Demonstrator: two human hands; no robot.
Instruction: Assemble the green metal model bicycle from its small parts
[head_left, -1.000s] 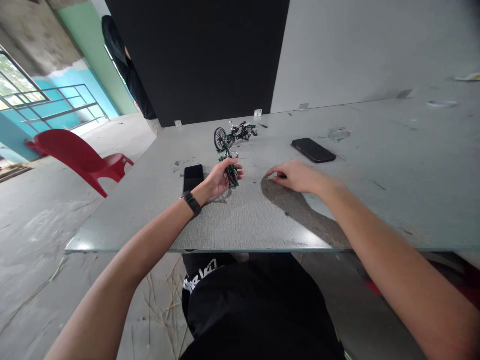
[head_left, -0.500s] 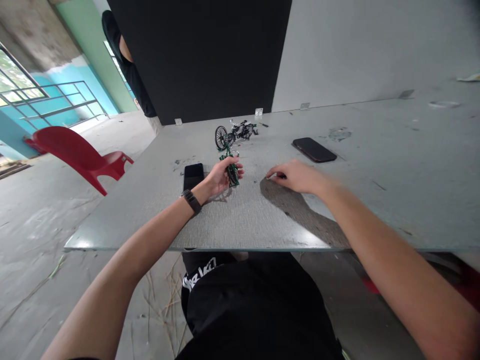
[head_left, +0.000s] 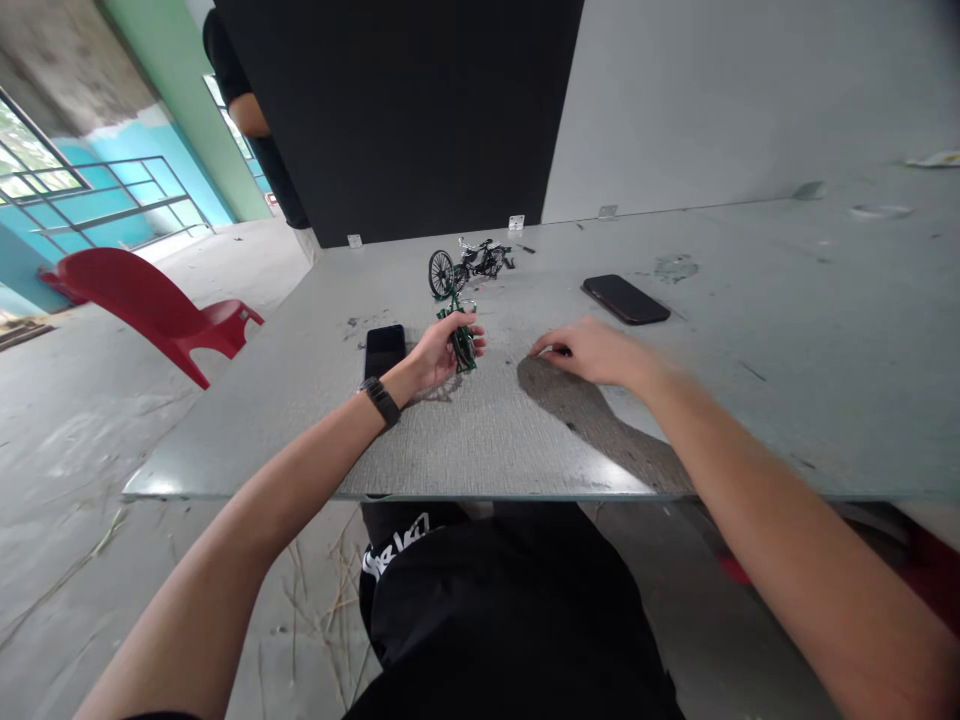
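My left hand point(head_left: 435, 358), with a dark band on its wrist, is wrapped round a small green toy bicycle point(head_left: 459, 335) that stands on the grey table point(head_left: 480, 430). My right hand point(head_left: 589, 352) lies on the table to the right of it, fingertips pinched together on something too small to make out. Behind the green bicycle, a second model bicycle point(head_left: 469, 266) in black and silver rests further back on the table.
One dark phone point(head_left: 385, 350) lies flat just left of my left hand, another phone point(head_left: 625, 299) at the back right. A black panel point(head_left: 397, 110) stands behind the table. A red plastic chair point(head_left: 142, 305) is on the left, and a person point(head_left: 255, 130) stands beyond it.
My hands have hardly moved. The person at the back left has shifted and shows more of an arm.
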